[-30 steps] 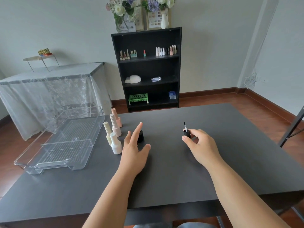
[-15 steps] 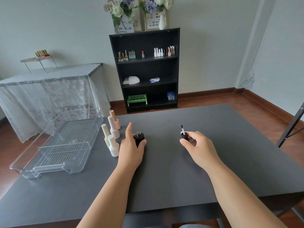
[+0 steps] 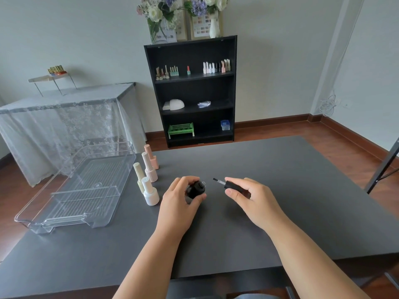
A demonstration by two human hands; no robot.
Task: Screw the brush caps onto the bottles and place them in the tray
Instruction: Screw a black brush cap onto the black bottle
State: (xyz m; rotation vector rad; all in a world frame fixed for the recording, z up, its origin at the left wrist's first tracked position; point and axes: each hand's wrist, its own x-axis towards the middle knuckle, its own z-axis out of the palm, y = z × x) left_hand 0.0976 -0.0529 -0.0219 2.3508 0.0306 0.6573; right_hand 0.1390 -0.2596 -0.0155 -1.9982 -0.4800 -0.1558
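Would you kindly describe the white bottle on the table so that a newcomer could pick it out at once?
Start at the clear plastic tray on the left of the dark table. Just right of it stands a cluster of four capped bottles. The white bottle is the nearest of them, with a round, squat body, unlike the cream bottle and the two pink ones behind it.

No text can be read; the framed charts [image 3: 199,26] above the shelf look too blurred.

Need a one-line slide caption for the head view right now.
Left hand grips the open black bottle; right hand points the brush cap at its neck.
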